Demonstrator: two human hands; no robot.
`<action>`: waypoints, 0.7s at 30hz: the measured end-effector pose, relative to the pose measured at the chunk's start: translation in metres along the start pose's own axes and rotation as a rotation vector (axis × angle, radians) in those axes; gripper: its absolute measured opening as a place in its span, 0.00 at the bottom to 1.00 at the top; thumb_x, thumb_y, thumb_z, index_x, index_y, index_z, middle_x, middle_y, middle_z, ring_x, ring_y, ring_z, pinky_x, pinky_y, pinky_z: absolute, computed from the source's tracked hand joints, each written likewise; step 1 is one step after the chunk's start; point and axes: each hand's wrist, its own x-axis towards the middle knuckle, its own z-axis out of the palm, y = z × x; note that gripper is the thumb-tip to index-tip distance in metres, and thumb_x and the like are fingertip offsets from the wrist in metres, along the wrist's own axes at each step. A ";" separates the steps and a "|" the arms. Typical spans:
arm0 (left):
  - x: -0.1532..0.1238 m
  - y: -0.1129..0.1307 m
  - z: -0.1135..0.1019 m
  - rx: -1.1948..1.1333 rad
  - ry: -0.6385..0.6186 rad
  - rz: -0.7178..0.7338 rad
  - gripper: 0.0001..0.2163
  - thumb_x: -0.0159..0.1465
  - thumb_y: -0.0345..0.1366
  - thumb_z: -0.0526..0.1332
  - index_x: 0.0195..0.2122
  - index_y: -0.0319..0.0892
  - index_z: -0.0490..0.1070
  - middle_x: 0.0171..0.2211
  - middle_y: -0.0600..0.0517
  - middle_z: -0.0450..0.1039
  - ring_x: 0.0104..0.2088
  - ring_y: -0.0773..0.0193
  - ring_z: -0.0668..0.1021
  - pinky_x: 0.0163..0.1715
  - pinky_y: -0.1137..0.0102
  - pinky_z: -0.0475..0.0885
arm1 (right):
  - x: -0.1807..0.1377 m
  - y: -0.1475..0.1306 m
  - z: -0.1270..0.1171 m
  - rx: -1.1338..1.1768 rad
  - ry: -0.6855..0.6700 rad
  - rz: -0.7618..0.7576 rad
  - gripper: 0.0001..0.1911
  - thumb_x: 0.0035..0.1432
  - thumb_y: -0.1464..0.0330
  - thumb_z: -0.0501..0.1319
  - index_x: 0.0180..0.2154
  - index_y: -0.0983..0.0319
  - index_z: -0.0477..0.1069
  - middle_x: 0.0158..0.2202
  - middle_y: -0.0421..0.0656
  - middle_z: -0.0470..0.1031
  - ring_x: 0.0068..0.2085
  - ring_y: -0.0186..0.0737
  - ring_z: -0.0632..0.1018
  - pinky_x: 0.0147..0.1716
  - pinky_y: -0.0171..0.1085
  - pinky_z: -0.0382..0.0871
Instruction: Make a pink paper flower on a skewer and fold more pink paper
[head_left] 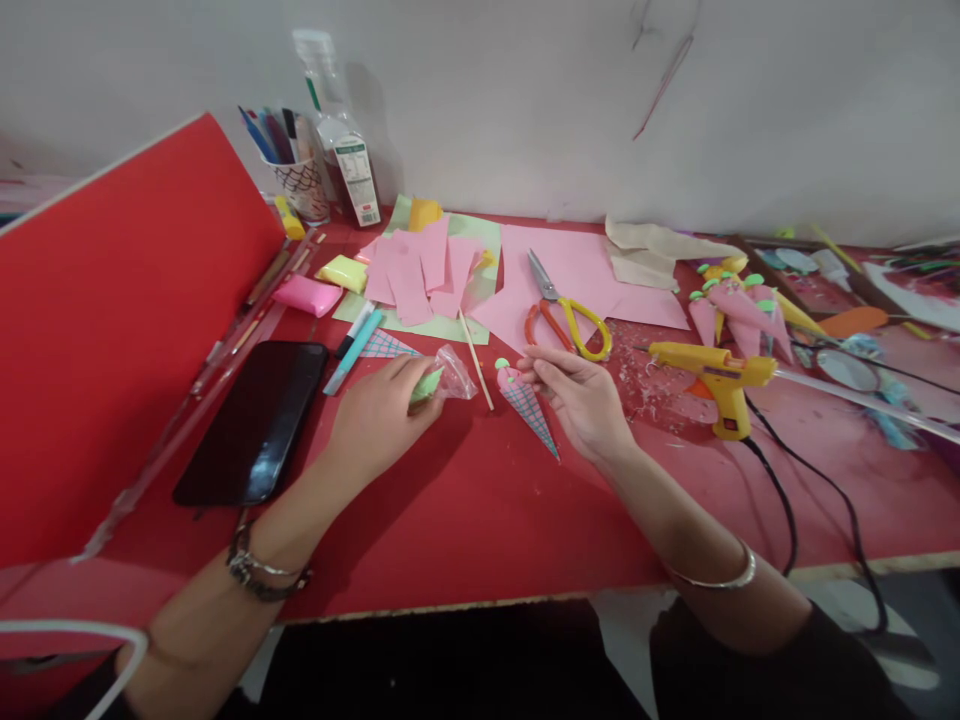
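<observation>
Left grip (384,405) pinches a clear packet (457,374) of green material (426,386).

Just 1 gridded cone (527,408) by itself, then a pile of pink cones (739,305), at least 3, too jumbled to pin down. 1 bag (456,376), 2 packs (307,295), 1 stick (476,360), 1 pair of scissors (546,283), 1 glue gun (712,370), 1 phone (255,425), 1 bottle (355,175), 1 cup (301,190). Loose pens (352,354)? 2 lol.

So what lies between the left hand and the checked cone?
The head view shows a thin stick between the left hand, with its clear packet, and the checked cone.
</observation>
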 end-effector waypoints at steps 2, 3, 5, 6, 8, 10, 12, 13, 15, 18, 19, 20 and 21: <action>0.000 0.000 0.000 -0.004 0.001 -0.002 0.14 0.59 0.37 0.53 0.44 0.38 0.66 0.42 0.45 0.71 0.41 0.56 0.73 0.35 0.67 0.69 | 0.000 0.000 -0.001 0.000 -0.008 -0.006 0.07 0.41 0.69 0.63 0.28 0.62 0.74 0.24 0.37 0.76 0.24 0.26 0.75 0.25 0.27 0.68; 0.000 0.000 0.000 -0.006 0.001 -0.003 0.14 0.58 0.37 0.53 0.44 0.38 0.66 0.42 0.45 0.71 0.41 0.56 0.73 0.35 0.67 0.69 | 0.000 0.000 -0.001 -0.006 -0.010 -0.021 0.06 0.42 0.68 0.63 0.27 0.62 0.73 0.23 0.37 0.75 0.23 0.26 0.74 0.24 0.27 0.68; 0.000 0.000 0.000 -0.007 0.002 -0.003 0.13 0.58 0.36 0.54 0.44 0.38 0.66 0.42 0.45 0.71 0.41 0.56 0.73 0.35 0.67 0.69 | 0.000 -0.001 -0.002 -0.034 -0.014 -0.061 0.05 0.44 0.67 0.62 0.25 0.63 0.72 0.19 0.35 0.73 0.19 0.24 0.71 0.19 0.25 0.65; 0.000 0.000 0.000 -0.006 0.002 -0.002 0.13 0.58 0.36 0.54 0.43 0.38 0.66 0.42 0.45 0.71 0.41 0.56 0.74 0.35 0.67 0.69 | 0.000 -0.001 -0.003 -0.048 -0.016 -0.079 0.05 0.44 0.67 0.62 0.23 0.63 0.70 0.18 0.34 0.72 0.17 0.23 0.69 0.17 0.25 0.64; 0.000 -0.001 0.000 -0.003 0.001 -0.002 0.13 0.58 0.36 0.54 0.43 0.39 0.66 0.42 0.45 0.71 0.40 0.56 0.74 0.34 0.67 0.69 | 0.000 -0.002 -0.003 -0.076 -0.015 -0.101 0.06 0.44 0.68 0.62 0.20 0.63 0.68 0.15 0.33 0.69 0.15 0.22 0.66 0.14 0.24 0.61; 0.000 -0.001 0.000 -0.005 -0.001 -0.002 0.14 0.58 0.36 0.54 0.44 0.38 0.66 0.42 0.45 0.71 0.41 0.56 0.73 0.35 0.66 0.69 | 0.001 -0.001 -0.004 -0.106 -0.006 -0.109 0.05 0.44 0.70 0.61 0.21 0.63 0.68 0.15 0.33 0.68 0.14 0.22 0.66 0.15 0.25 0.61; 0.000 -0.001 0.000 -0.011 -0.007 -0.004 0.14 0.58 0.36 0.54 0.45 0.37 0.66 0.43 0.44 0.71 0.41 0.56 0.73 0.35 0.66 0.69 | 0.001 -0.001 -0.004 -0.139 -0.001 -0.114 0.02 0.45 0.71 0.60 0.24 0.63 0.70 0.16 0.33 0.69 0.16 0.23 0.67 0.16 0.25 0.62; 0.000 -0.001 0.000 -0.012 -0.008 -0.004 0.14 0.58 0.36 0.54 0.44 0.37 0.66 0.43 0.44 0.71 0.41 0.55 0.73 0.35 0.66 0.69 | 0.002 -0.001 -0.003 -0.156 0.000 -0.119 0.03 0.45 0.71 0.60 0.27 0.63 0.71 0.17 0.34 0.70 0.17 0.23 0.67 0.18 0.26 0.64; 0.000 -0.001 0.000 -0.009 -0.004 -0.006 0.14 0.58 0.36 0.54 0.44 0.37 0.66 0.43 0.44 0.71 0.41 0.55 0.73 0.36 0.65 0.69 | 0.002 0.000 -0.003 -0.199 0.005 -0.135 0.05 0.46 0.71 0.58 0.29 0.62 0.71 0.21 0.35 0.72 0.19 0.24 0.69 0.21 0.28 0.66; 0.001 0.000 0.000 0.000 -0.002 -0.007 0.14 0.58 0.36 0.54 0.44 0.37 0.66 0.42 0.44 0.71 0.41 0.55 0.73 0.36 0.66 0.69 | 0.003 0.000 -0.004 -0.323 0.021 -0.165 0.07 0.46 0.70 0.57 0.31 0.62 0.71 0.25 0.37 0.73 0.24 0.27 0.72 0.25 0.30 0.67; 0.001 0.000 0.000 0.002 -0.007 -0.009 0.14 0.58 0.36 0.54 0.44 0.37 0.66 0.42 0.44 0.71 0.41 0.55 0.73 0.35 0.66 0.69 | 0.003 0.000 -0.005 -0.384 0.020 -0.174 0.09 0.46 0.69 0.57 0.32 0.62 0.71 0.26 0.38 0.73 0.25 0.29 0.72 0.27 0.31 0.68; 0.001 0.001 0.000 0.003 -0.012 -0.011 0.14 0.58 0.35 0.54 0.45 0.37 0.66 0.42 0.44 0.71 0.41 0.55 0.73 0.35 0.66 0.69 | 0.004 0.000 -0.006 -0.458 0.014 -0.185 0.10 0.46 0.68 0.57 0.33 0.63 0.70 0.28 0.40 0.73 0.27 0.30 0.72 0.28 0.32 0.68; 0.001 0.001 -0.001 0.003 -0.018 -0.012 0.14 0.58 0.36 0.54 0.45 0.37 0.66 0.42 0.44 0.71 0.41 0.55 0.73 0.35 0.66 0.69 | 0.004 0.000 -0.007 -0.547 0.001 -0.199 0.12 0.46 0.67 0.58 0.35 0.63 0.70 0.29 0.41 0.72 0.28 0.31 0.72 0.28 0.33 0.67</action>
